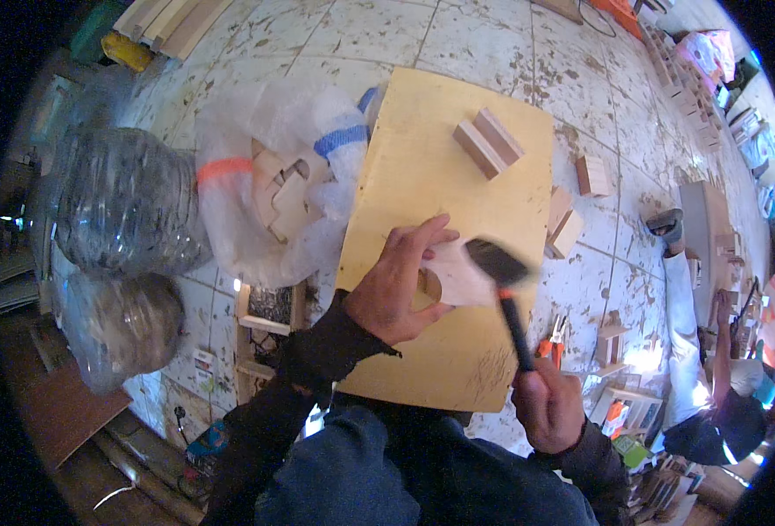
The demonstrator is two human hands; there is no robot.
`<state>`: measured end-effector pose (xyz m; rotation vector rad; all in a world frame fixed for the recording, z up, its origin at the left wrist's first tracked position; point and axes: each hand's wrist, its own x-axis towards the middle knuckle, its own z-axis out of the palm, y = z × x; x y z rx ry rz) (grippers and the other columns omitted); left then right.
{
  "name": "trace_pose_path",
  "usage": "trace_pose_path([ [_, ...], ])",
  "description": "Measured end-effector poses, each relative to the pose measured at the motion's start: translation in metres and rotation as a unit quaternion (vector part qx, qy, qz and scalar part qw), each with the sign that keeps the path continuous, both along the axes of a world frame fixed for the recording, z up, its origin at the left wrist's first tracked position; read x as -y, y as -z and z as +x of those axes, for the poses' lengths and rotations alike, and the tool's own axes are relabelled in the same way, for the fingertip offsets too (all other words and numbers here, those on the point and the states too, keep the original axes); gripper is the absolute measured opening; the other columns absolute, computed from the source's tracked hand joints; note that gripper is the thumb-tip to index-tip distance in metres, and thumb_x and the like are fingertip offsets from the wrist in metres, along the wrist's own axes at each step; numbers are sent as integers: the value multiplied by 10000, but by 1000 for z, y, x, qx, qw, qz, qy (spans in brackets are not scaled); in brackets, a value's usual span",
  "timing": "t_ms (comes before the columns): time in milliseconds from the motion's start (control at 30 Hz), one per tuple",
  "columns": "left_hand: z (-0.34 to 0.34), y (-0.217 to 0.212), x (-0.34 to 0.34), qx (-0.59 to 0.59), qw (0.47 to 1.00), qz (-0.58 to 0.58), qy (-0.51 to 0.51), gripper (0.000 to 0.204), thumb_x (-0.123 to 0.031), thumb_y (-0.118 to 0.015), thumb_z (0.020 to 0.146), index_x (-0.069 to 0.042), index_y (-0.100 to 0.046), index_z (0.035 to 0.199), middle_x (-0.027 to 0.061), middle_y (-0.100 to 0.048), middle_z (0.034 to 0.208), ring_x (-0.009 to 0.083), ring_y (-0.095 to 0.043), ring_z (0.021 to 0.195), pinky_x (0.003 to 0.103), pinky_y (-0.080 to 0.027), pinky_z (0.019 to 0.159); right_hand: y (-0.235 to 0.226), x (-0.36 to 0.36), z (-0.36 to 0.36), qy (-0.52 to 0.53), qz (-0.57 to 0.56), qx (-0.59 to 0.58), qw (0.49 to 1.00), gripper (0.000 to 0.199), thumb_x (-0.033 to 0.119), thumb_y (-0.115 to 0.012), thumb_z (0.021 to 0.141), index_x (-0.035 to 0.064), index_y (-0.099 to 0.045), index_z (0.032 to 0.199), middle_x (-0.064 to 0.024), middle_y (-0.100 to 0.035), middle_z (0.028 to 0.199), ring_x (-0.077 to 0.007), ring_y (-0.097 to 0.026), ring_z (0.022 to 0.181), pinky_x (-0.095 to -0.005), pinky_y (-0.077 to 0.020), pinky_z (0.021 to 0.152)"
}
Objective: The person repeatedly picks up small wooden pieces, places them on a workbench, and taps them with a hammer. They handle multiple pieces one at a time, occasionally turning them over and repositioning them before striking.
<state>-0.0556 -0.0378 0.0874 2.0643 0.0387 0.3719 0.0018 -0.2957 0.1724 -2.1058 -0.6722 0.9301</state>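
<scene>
My right hand (549, 408) is wrapped round the black handle of a hammer (514, 329). The hammer's dark head is smeared by motion and shows over the right side of a pale, flat wooden piece (463, 276). My left hand (398, 285) grips that piece from the left, its thumb and fingers at a curved cutout. The piece is on a yellow board (431, 351) in front of my lap. Farther up the board sits a grooved wooden block (489, 143). Whether the hammer touches the piece, I cannot tell.
Left of the board stands a plastic sack (230, 210) of cut wooden pieces, beside large clear wrapped bundles (124, 202). Orange-handled pliers (552, 344) and small wooden blocks (594, 176) lie on the tiled floor at right. Another person (725, 412) sits at far right.
</scene>
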Motion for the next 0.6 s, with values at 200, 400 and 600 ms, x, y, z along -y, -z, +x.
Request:
trace_pose_path([
  [200,-1,1,0,-26,999,-30,0,1021,-53,-835,621,-26,-228,1441,168,-516,1357,325,-522,1191,370,-463,995,27,0,-6,-107,96,158,977,113,115,-548,854,37,-499,789,-139,-533,612,-363,-537,525,-478,-409,491],
  [400,1,-2,2,-16,1000,-15,-7,1026,-63,-845,616,-18,-238,1442,165,-523,1337,319,-524,1192,375,-464,994,63,5,-8,60,-24,224,972,206,220,-502,984,20,-483,940,-229,-577,604,-453,-582,534,-538,-420,468],
  [600,-1,-13,8,-18,999,27,-31,939,-98,-854,624,-22,-336,1403,165,-524,1313,295,-542,1137,374,-498,936,74,12,8,143,-74,257,953,247,251,-580,946,12,-567,1004,-225,-617,713,-419,-622,641,-480,-481,550],
])
